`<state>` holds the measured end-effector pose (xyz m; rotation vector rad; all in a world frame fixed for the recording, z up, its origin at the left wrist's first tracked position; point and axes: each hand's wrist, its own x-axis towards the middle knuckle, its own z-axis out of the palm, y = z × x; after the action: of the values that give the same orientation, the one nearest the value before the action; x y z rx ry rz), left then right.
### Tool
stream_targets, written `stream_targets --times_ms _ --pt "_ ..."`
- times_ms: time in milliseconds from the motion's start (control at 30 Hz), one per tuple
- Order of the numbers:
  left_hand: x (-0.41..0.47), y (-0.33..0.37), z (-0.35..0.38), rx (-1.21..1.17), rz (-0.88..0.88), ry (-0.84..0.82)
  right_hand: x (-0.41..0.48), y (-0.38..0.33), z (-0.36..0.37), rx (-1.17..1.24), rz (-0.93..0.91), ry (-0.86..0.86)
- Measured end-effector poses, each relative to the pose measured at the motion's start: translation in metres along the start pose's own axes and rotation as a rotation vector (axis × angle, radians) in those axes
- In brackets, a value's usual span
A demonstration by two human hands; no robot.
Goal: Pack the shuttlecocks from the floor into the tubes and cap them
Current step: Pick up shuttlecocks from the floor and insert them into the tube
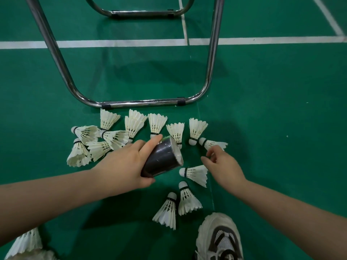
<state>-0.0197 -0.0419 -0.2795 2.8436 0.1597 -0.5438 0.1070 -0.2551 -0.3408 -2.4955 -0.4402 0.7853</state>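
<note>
While left fingers (150,145) curled round the black tube (163,158), right fingers (211,152) half-open, empty, beside a shuttlecock (195,173).

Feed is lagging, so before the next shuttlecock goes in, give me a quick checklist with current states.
1. Tube secured: ok, the left hand grips it, tilted above the floor.
2. Tube end toward the right hand uncapped: cannot tell, it is seen nearly edge-on.
3. Room inside the tube: cannot tell, the inside is hidden.
4. Right hand's hold on the nearest shuttlecock: cannot tell, the fingers curl over its feathers.
5. Floor cleared: not ok, many loose shuttlecocks remain.
6. Cap within sight: not ok, none visible.
</note>
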Motion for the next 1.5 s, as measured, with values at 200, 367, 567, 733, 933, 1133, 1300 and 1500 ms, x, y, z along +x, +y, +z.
stream_targets --times_ms 200,367,567,733,933,1133,1300,1500 --pt "0.003 0.004 0.001 -0.014 -0.007 0.001 -0.002 0.016 0.011 -0.076 0.092 -0.098" --pt "0.006 0.008 0.002 -0.003 -0.001 0.001 -0.001 0.021 0.025 0.104 0.136 -0.144" --pt "0.005 0.004 0.003 0.001 -0.018 0.004 0.006 0.01 -0.001 0.57 0.07 0.12" --pt "0.002 0.0 0.002 0.0 -0.027 0.005 -0.004 -0.029 -0.027 0.823 -0.131 0.188" --pt "-0.001 0.004 -0.005 -0.026 -0.012 0.013 -0.021 -0.063 -0.018 0.668 -0.266 -0.217" --pt "-0.011 0.001 -0.013 0.027 0.032 0.006 -0.03 -0.072 -0.023 0.675 -0.273 -0.569" --pt "-0.017 0.007 -0.022 0.04 0.06 0.0 -0.034 -0.082 -0.029 0.544 -0.32 -0.723" --pt "-0.015 0.027 -0.024 0.099 0.091 -0.024 -0.033 -0.081 -0.032 0.451 -0.326 -0.84"
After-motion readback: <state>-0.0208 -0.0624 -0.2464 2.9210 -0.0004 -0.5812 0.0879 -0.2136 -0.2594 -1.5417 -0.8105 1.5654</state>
